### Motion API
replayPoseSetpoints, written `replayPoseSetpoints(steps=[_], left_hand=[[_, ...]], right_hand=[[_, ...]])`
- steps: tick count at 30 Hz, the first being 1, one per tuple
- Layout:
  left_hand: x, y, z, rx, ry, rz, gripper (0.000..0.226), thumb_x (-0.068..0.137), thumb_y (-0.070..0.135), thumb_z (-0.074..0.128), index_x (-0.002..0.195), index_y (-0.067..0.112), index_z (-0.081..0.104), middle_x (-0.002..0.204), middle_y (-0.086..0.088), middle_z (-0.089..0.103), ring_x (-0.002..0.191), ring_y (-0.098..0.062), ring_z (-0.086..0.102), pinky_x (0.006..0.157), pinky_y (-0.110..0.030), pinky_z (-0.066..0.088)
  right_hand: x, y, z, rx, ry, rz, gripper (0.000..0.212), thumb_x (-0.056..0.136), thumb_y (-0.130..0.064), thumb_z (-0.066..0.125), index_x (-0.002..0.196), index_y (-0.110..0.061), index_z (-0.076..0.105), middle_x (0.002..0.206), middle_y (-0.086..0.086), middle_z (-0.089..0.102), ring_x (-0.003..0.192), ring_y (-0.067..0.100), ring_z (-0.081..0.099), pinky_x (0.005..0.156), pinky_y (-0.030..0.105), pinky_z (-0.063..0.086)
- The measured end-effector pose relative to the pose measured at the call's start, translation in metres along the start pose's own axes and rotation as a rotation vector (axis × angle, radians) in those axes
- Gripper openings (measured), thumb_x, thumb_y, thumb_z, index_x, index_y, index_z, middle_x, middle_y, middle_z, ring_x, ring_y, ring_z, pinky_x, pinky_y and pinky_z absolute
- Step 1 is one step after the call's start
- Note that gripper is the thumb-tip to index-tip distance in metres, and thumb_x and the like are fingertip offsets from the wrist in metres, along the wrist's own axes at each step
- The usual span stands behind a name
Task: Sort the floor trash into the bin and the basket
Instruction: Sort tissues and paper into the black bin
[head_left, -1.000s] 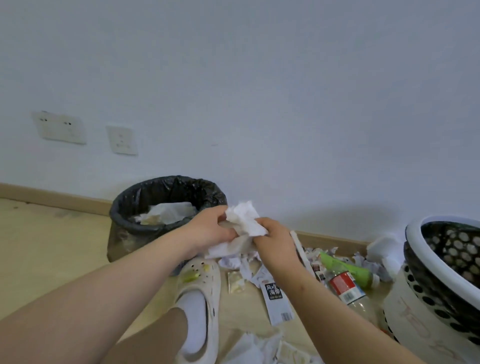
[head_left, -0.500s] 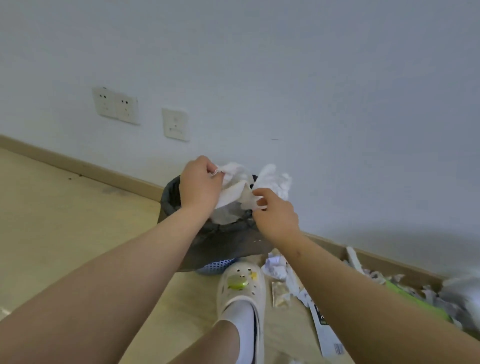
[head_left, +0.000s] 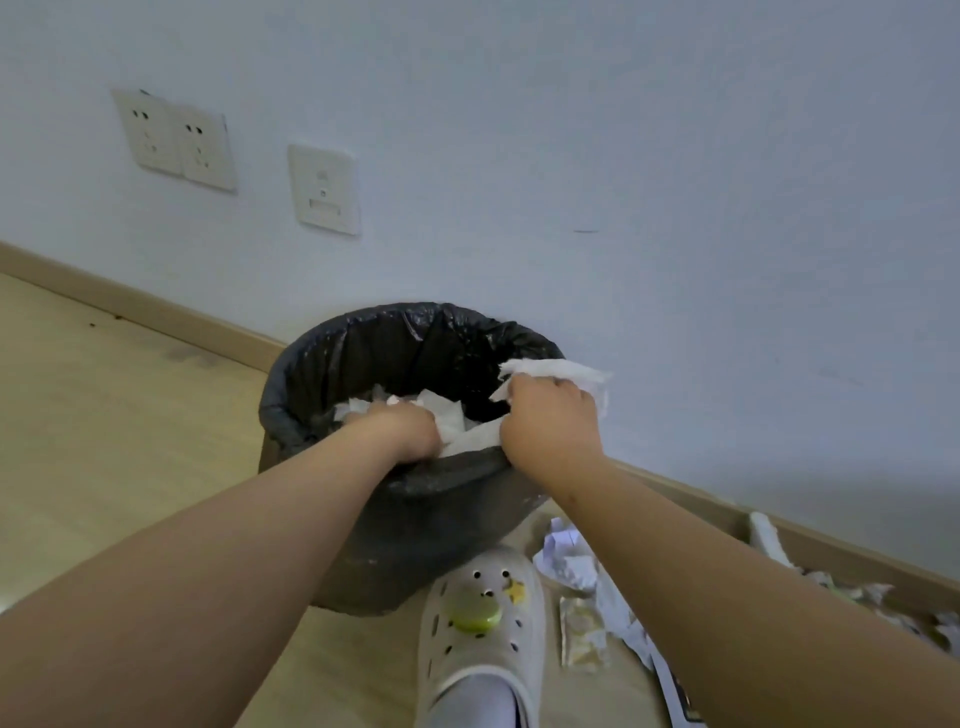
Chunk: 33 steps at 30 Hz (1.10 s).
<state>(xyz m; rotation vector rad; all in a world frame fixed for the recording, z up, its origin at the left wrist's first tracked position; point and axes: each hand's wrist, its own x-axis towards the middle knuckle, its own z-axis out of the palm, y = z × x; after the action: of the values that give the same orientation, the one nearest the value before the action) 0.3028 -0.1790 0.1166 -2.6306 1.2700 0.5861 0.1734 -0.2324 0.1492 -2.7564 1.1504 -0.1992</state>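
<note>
Head view. Pale wood-laminate floor (head_left: 104, 441) meets a blue-white wall (head_left: 623, 156) along a tan baseboard (head_left: 156, 312). On the wall, far left, is a double socket (head_left: 174, 137), with a single wall plate (head_left: 324, 189) to its right.

The bin (head_left: 415, 545), lined in black plastic, stands by the wall, centre. Both hands are over its near rim. The left hand (head_left: 400, 431) is curled down inside the mouth, grasping white tissue (head_left: 467, 441). The right hand (head_left: 553, 421) is clenched on the same tissue at the right rim, an end sticking out past the knuckles.

Edges: a white clog (head_left: 483, 623) touches the bin's near side. Crumpled paper (head_left: 566, 558) and a clear wrapper (head_left: 582, 634) lie just right of the clog. More scraps (head_left: 769, 540) trail along the right baseboard. Left of the bin the boards run open to the baseboard.
</note>
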Motion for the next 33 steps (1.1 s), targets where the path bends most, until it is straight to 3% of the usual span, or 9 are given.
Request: replayPoseSetpoints(steps=[6, 11, 14, 17, 19, 22, 24, 28, 33], left_hand=[[-0.010, -0.003, -0.001, -0.064, -0.051, 0.071, 0.041, 0.101, 0.019, 0.036, 0.138, 0.005, 0.044, 0.143, -0.013, 0.044, 0.131, -0.026, 0.042, 0.108, -0.032, 0.031], [-0.017, -0.030, -0.011, -0.246, 0.189, -0.008, 0.035, 0.095, 0.016, 0.045, 0.128, 0.010, 0.054, 0.128, -0.010, 0.057, 0.116, -0.027, 0.054, 0.098, -0.034, 0.043], [-0.022, -0.041, -0.014, -0.260, 0.239, -0.003, 0.035, 0.094, 0.012, 0.042, 0.126, 0.013, 0.056, 0.127, -0.009, 0.058, 0.113, -0.027, 0.055, 0.097, -0.037, 0.046], [-0.028, -0.035, -0.013, -0.222, 0.184, 0.033, 0.035, 0.096, 0.013, 0.040, 0.126, 0.015, 0.057, 0.123, -0.010, 0.060, 0.108, -0.026, 0.057, 0.089, -0.032, 0.046], [-0.035, -0.027, -0.011, -0.199, 0.174, 0.044, 0.037, 0.096, 0.013, 0.039, 0.130, 0.015, 0.053, 0.127, -0.013, 0.056, 0.110, -0.028, 0.056, 0.090, -0.033, 0.045], [-0.047, -0.018, -0.013, -0.246, 0.255, 0.040, 0.038, 0.094, 0.009, 0.037, 0.127, 0.017, 0.055, 0.129, -0.010, 0.054, 0.112, -0.029, 0.053, 0.098, -0.042, 0.043], [-0.059, -0.011, -0.015, -0.256, 0.329, 0.047, 0.038, 0.095, 0.008, 0.036, 0.127, 0.020, 0.054, 0.128, -0.007, 0.055, 0.113, -0.027, 0.052, 0.098, -0.041, 0.043], [-0.085, 0.011, -0.013, -0.278, 0.434, 0.173, 0.037, 0.097, 0.017, 0.038, 0.132, 0.025, 0.049, 0.132, -0.004, 0.055, 0.117, -0.023, 0.053, 0.095, -0.036, 0.044], [-0.127, 0.053, 0.004, -0.299, 0.566, 0.359, 0.029, 0.095, 0.022, 0.043, 0.123, 0.022, 0.055, 0.116, -0.002, 0.062, 0.108, -0.022, 0.055, 0.088, -0.035, 0.044]], right_hand=[[0.000, -0.005, -0.009, 0.128, 0.227, -0.154, 0.037, 0.088, 0.004, 0.039, 0.120, -0.008, 0.054, 0.123, 0.009, 0.054, 0.119, 0.024, 0.043, 0.096, 0.030, 0.034], [0.009, -0.021, 0.003, 0.100, -0.190, -0.243, 0.028, 0.093, -0.002, 0.039, 0.117, -0.007, 0.052, 0.118, 0.013, 0.056, 0.101, 0.028, 0.054, 0.086, 0.034, 0.044], [0.012, -0.025, 0.010, -0.238, -0.529, -0.187, 0.036, 0.096, -0.014, 0.037, 0.130, -0.008, 0.046, 0.133, 0.014, 0.048, 0.122, 0.034, 0.045, 0.106, 0.045, 0.030], [0.004, -0.025, 0.014, -0.414, -0.669, -0.181, 0.044, 0.098, -0.025, 0.033, 0.140, -0.013, 0.037, 0.143, 0.011, 0.041, 0.134, 0.032, 0.033, 0.112, 0.048, 0.017], [0.000, -0.023, 0.014, -0.380, -0.641, -0.162, 0.040, 0.097, -0.030, 0.036, 0.131, -0.014, 0.047, 0.134, 0.011, 0.048, 0.129, 0.032, 0.038, 0.111, 0.048, 0.018], [-0.009, -0.017, 0.003, -0.209, -0.430, -0.149, 0.021, 0.090, -0.032, 0.049, 0.098, -0.014, 0.056, 0.094, 0.006, 0.054, 0.099, 0.026, 0.048, 0.106, 0.044, 0.024], [-0.016, -0.011, -0.008, -0.093, -0.316, -0.140, 0.023, 0.086, -0.035, 0.054, 0.092, -0.013, 0.058, 0.079, 0.000, 0.052, 0.089, 0.023, 0.048, 0.101, 0.042, 0.029], [-0.043, 0.008, -0.034, 0.125, -0.166, -0.059, 0.025, 0.085, -0.039, 0.055, 0.099, -0.019, 0.059, 0.091, 0.000, 0.060, 0.092, 0.020, 0.053, 0.084, 0.034, 0.039], [-0.104, 0.048, -0.051, 0.349, -0.062, 0.108, 0.034, 0.088, -0.027, 0.053, 0.120, -0.017, 0.057, 0.121, 0.005, 0.060, 0.112, 0.025, 0.055, 0.098, 0.040, 0.044]])
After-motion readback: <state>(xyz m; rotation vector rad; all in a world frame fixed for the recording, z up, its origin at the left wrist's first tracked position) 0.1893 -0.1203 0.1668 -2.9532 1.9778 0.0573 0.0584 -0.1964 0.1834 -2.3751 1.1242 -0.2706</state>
